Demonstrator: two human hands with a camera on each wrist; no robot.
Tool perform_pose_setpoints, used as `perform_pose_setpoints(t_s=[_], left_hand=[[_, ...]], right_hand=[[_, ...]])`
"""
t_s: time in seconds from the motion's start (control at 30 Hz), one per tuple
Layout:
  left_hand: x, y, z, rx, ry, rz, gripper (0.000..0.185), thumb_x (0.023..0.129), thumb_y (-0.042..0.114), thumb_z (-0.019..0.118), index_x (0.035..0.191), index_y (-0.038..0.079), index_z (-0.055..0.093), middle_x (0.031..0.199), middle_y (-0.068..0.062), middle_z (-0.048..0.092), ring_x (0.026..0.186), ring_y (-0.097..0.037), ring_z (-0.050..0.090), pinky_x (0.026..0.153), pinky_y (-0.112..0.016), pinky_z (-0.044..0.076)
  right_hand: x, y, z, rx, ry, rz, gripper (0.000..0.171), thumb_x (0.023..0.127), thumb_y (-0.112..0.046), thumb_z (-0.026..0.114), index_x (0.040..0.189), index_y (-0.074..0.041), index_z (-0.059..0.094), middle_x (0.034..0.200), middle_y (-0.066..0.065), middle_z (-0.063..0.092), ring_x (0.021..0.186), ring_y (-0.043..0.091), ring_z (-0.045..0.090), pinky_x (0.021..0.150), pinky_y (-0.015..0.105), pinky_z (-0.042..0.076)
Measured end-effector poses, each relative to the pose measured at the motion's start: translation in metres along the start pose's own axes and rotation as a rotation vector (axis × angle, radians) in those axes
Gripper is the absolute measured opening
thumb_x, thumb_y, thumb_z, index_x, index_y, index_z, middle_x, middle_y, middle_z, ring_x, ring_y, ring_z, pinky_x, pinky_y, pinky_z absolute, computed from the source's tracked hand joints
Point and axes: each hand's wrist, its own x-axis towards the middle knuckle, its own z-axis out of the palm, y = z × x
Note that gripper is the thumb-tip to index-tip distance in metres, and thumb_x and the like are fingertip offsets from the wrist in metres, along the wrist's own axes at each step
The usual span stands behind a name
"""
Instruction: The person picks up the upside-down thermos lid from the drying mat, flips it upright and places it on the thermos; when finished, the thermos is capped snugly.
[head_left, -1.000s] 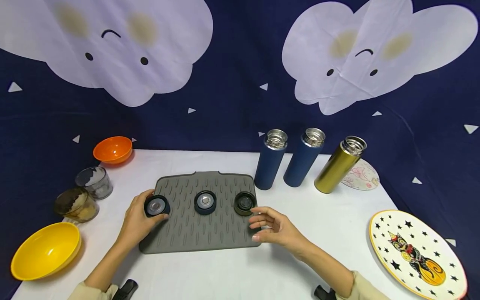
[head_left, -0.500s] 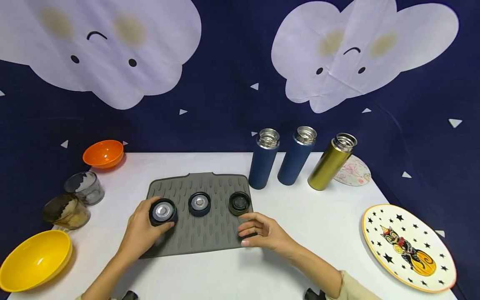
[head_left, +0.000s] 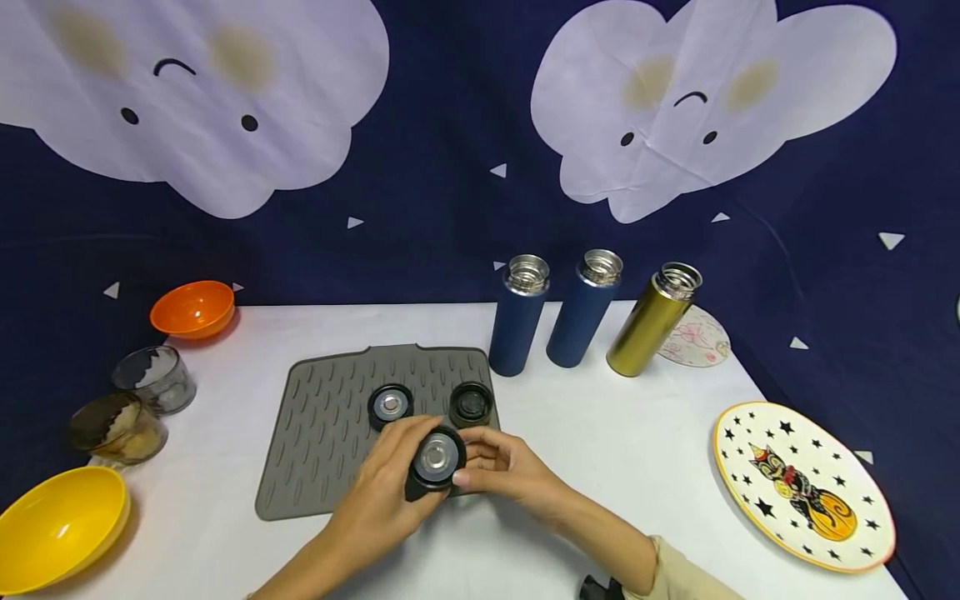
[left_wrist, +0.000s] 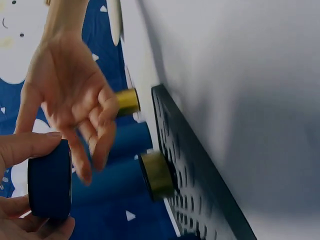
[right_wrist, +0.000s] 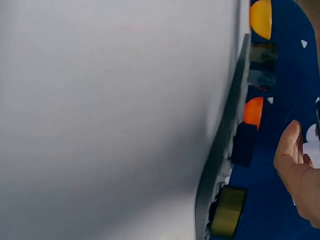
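My left hand (head_left: 386, 479) grips a dark blue bottle lid (head_left: 437, 458) between thumb and fingers, its metal-centred inner side facing up. In the left wrist view the lid (left_wrist: 50, 180) is raised off the mat. My right hand (head_left: 517, 475) is beside it with loosely bent fingers; its fingertips come close to the lid, and contact cannot be made out. A second blue lid (head_left: 391, 406) and an olive-gold lid (head_left: 471, 404) lie on the grey ridged mat (head_left: 311, 450). Two blue bottles (head_left: 517, 329) (head_left: 583, 312) and a gold bottle (head_left: 648, 325) stand lidless behind.
To the left are an orange bowl (head_left: 193, 310), two glass cups (head_left: 168, 387) (head_left: 135, 437) and a yellow bowl (head_left: 63, 525). A patterned plate (head_left: 802, 492) lies at the right. A floral round piece (head_left: 697, 337) is behind the gold bottle.
My left hand has lifted the blue lid from the mat's left side and carried it right, towards my right hand. The right hand stays near the mat's right front. The head view has shifted slightly.
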Motion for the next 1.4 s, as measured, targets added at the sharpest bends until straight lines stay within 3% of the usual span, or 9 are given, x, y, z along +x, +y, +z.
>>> perform_pose_setpoints(t_s=[0.23, 0.43, 0.6, 0.73, 0.87, 0.97, 1.07, 1.2, 1.4], left_hand=[[0.000, 0.008, 0.011, 0.016, -0.029, 0.098, 0.075, 0.069, 0.008, 0.090, 0.135, 0.005, 0.053, 0.128, -0.004, 0.057, 0.117, -0.019, 0.054, 0.097, -0.040, 0.053], [-0.001, 0.010, 0.016, 0.031, -0.045, 0.126, 0.072, 0.071, 0.009, 0.089, 0.134, 0.003, 0.054, 0.129, -0.004, 0.056, 0.120, -0.018, 0.053, 0.101, -0.035, 0.050], [-0.003, 0.012, 0.017, 0.036, -0.074, 0.115, 0.077, 0.071, 0.016, 0.090, 0.137, 0.004, 0.052, 0.134, -0.004, 0.054, 0.123, -0.017, 0.052, 0.101, -0.033, 0.050], [-0.005, 0.014, 0.011, -0.047, -0.136, 0.000, 0.090, 0.073, 0.037, 0.088, 0.147, 0.011, 0.043, 0.143, -0.002, 0.047, 0.128, -0.018, 0.050, 0.101, -0.039, 0.051], [-0.003, 0.016, 0.006, -0.184, -0.178, -0.200, 0.093, 0.076, 0.052, 0.081, 0.151, 0.017, 0.039, 0.146, 0.002, 0.046, 0.132, -0.023, 0.049, 0.103, -0.051, 0.048], [0.000, 0.015, 0.004, -0.297, -0.198, -0.329, 0.089, 0.077, 0.050, 0.081, 0.148, 0.012, 0.043, 0.142, -0.001, 0.052, 0.129, -0.026, 0.054, 0.103, -0.053, 0.047], [0.002, 0.013, 0.003, -0.476, -0.246, -0.407, 0.083, 0.083, 0.039, 0.080, 0.148, 0.006, 0.042, 0.142, -0.008, 0.054, 0.130, -0.028, 0.055, 0.108, -0.044, 0.044], [0.005, 0.011, 0.001, -0.728, -0.318, -0.431, 0.078, 0.087, 0.022, 0.077, 0.150, 0.001, 0.037, 0.151, -0.016, 0.045, 0.139, -0.032, 0.046, 0.111, -0.028, 0.039], [0.008, 0.013, 0.004, -0.928, -0.374, -0.405, 0.081, 0.084, 0.014, 0.079, 0.151, 0.001, 0.034, 0.153, -0.018, 0.041, 0.139, -0.031, 0.045, 0.110, -0.025, 0.041]], right_hand=[[-0.003, -0.007, 0.009, 0.032, 0.029, 0.033, 0.050, 0.095, -0.018, 0.066, 0.138, 0.003, 0.051, 0.115, 0.006, 0.070, 0.097, 0.012, 0.069, 0.084, 0.028, 0.057], [-0.006, -0.007, 0.012, 0.030, 0.055, 0.035, 0.043, 0.095, -0.014, 0.067, 0.134, 0.001, 0.056, 0.108, 0.003, 0.074, 0.094, 0.012, 0.071, 0.083, 0.027, 0.057], [-0.010, -0.008, 0.013, 0.011, 0.099, 0.041, 0.042, 0.093, -0.014, 0.069, 0.129, 0.004, 0.059, 0.104, 0.004, 0.075, 0.090, 0.012, 0.072, 0.081, 0.027, 0.057], [-0.014, -0.008, 0.013, -0.047, 0.147, 0.003, 0.040, 0.091, -0.013, 0.071, 0.124, 0.007, 0.059, 0.106, 0.009, 0.073, 0.090, 0.013, 0.072, 0.080, 0.025, 0.058], [-0.018, -0.004, 0.013, -0.233, 0.188, -0.167, 0.035, 0.091, -0.012, 0.071, 0.123, 0.000, 0.061, 0.108, 0.015, 0.071, 0.092, 0.012, 0.071, 0.082, 0.027, 0.058], [-0.021, 0.001, 0.012, -0.467, 0.231, -0.392, 0.034, 0.091, -0.009, 0.071, 0.124, -0.007, 0.062, 0.112, 0.014, 0.070, 0.097, 0.014, 0.070, 0.085, 0.030, 0.058], [-0.023, 0.003, 0.011, -0.705, 0.265, -0.650, 0.035, 0.092, -0.007, 0.070, 0.125, -0.005, 0.060, 0.117, 0.013, 0.069, 0.106, 0.021, 0.069, 0.092, 0.032, 0.056], [-0.022, 0.000, 0.008, -0.934, 0.262, -0.974, 0.029, 0.097, -0.008, 0.061, 0.122, 0.007, 0.059, 0.120, 0.022, 0.065, 0.112, 0.032, 0.066, 0.101, 0.033, 0.051], [-0.020, -0.010, 0.007, -1.187, 0.276, -1.297, 0.021, 0.099, -0.005, 0.056, 0.111, 0.010, 0.063, 0.114, 0.027, 0.067, 0.105, 0.038, 0.067, 0.098, 0.037, 0.053]])
